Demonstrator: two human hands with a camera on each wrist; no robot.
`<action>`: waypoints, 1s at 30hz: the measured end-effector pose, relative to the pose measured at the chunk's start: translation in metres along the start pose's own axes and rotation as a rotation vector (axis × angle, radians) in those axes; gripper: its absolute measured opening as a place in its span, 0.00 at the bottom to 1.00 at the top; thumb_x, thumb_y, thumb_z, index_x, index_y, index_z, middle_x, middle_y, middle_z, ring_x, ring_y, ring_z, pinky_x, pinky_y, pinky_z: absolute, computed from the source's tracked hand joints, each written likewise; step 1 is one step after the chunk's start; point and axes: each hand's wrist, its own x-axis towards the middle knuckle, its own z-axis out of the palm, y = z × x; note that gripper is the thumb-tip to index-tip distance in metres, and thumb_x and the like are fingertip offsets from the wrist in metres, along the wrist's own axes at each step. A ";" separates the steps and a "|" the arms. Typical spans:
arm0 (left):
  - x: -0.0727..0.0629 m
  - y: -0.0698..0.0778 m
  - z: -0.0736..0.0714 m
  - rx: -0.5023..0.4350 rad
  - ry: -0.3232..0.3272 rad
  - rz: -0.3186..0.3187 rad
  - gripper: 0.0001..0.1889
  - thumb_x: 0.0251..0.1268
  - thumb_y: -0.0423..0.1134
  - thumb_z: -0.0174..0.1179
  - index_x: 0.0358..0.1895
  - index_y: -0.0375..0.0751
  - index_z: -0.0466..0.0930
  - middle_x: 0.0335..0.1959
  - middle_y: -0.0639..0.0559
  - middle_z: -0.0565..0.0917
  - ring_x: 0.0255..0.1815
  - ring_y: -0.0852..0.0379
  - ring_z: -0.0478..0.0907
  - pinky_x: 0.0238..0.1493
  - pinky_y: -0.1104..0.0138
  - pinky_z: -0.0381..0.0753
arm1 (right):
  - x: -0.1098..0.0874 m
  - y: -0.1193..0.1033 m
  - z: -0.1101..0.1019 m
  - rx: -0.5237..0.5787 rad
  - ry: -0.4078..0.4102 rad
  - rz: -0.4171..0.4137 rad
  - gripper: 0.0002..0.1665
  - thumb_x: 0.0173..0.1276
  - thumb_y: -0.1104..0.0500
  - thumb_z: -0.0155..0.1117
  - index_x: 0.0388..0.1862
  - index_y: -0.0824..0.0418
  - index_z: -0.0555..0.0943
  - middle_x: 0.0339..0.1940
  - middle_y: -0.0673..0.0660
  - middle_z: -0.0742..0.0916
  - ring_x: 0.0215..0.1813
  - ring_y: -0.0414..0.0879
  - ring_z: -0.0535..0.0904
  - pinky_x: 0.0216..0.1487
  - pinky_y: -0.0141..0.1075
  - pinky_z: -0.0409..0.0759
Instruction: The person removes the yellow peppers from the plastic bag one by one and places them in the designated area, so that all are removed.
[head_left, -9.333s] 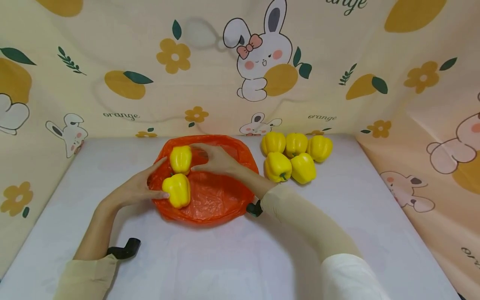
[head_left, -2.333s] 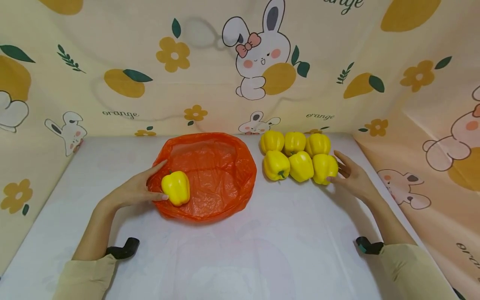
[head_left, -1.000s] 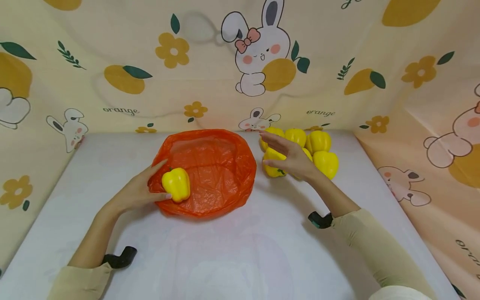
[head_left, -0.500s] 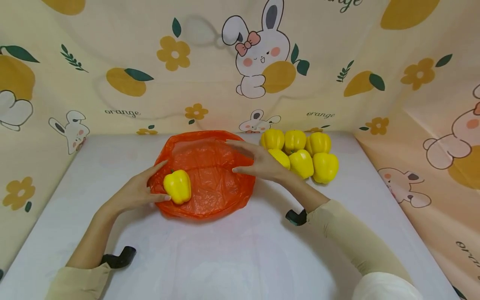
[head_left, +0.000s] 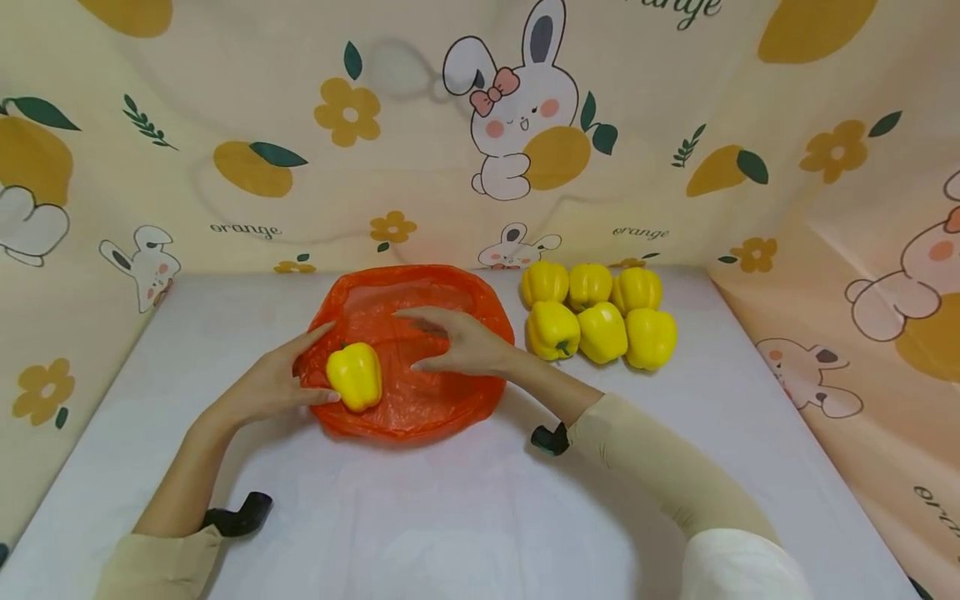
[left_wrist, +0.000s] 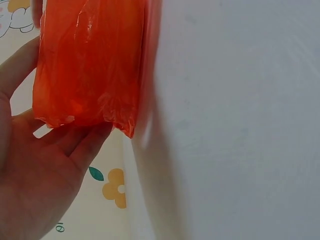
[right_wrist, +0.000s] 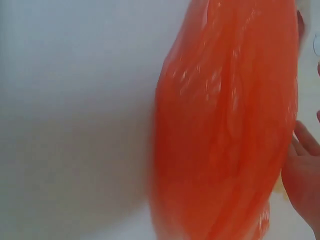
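A red plastic bag (head_left: pixel 427 417) lies on the table with its wide mouth facing up. One yellow bell pepper (head_left: pixel 355 377) is inside, near the bag's left side. My left hand (head_left: pixel 270 383) holds the bag at its left rim, the thumb lying over the edge beside the pepper; some fingers are hidden behind the plastic in the left wrist view. Over the right half of the mouth reaches my right hand (head_left: pixel 468 343), fingers spread towards the pepper and nothing between them. The right wrist view shows the bag's outer wall (right_wrist: pixel 225 125) with part of that hand beyond it.
Several yellow bell peppers (head_left: pixel 602 332) stand in two rows on the white table (head_left: pixel 420 517), right of the bag. A patterned cloth (head_left: pixel 300 108) hangs behind the table and along its sides.
One pepper has gone from the bag to the group at right, where my right hand was. That hand has since swung back left over the bag. The left hand stays at the rim.
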 end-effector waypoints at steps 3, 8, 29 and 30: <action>0.001 0.000 -0.001 0.000 -0.005 -0.006 0.56 0.53 0.54 0.74 0.81 0.52 0.47 0.77 0.32 0.56 0.75 0.29 0.53 0.67 0.33 0.60 | 0.006 -0.004 0.009 -0.004 -0.027 0.026 0.43 0.63 0.53 0.74 0.75 0.46 0.66 0.74 0.53 0.72 0.72 0.54 0.69 0.67 0.51 0.73; 0.001 -0.002 0.000 0.007 -0.008 0.001 0.56 0.54 0.55 0.73 0.81 0.50 0.47 0.77 0.31 0.56 0.74 0.28 0.53 0.66 0.32 0.59 | 0.017 -0.006 0.025 -0.029 -0.069 0.044 0.44 0.62 0.53 0.74 0.75 0.42 0.65 0.73 0.48 0.72 0.72 0.52 0.69 0.66 0.47 0.74; 0.003 0.001 -0.002 0.003 -0.021 0.022 0.54 0.54 0.54 0.74 0.81 0.48 0.49 0.77 0.32 0.56 0.76 0.29 0.52 0.68 0.32 0.54 | 0.038 -0.007 0.059 -0.193 -0.055 0.104 0.53 0.57 0.44 0.77 0.77 0.51 0.61 0.66 0.43 0.75 0.64 0.36 0.70 0.66 0.32 0.71; 0.003 0.001 -0.002 0.005 -0.021 0.021 0.54 0.54 0.53 0.74 0.81 0.48 0.49 0.77 0.32 0.56 0.76 0.29 0.52 0.68 0.32 0.54 | 0.037 -0.006 0.058 -0.181 -0.049 0.104 0.53 0.57 0.44 0.77 0.77 0.51 0.61 0.67 0.44 0.75 0.64 0.37 0.70 0.66 0.33 0.72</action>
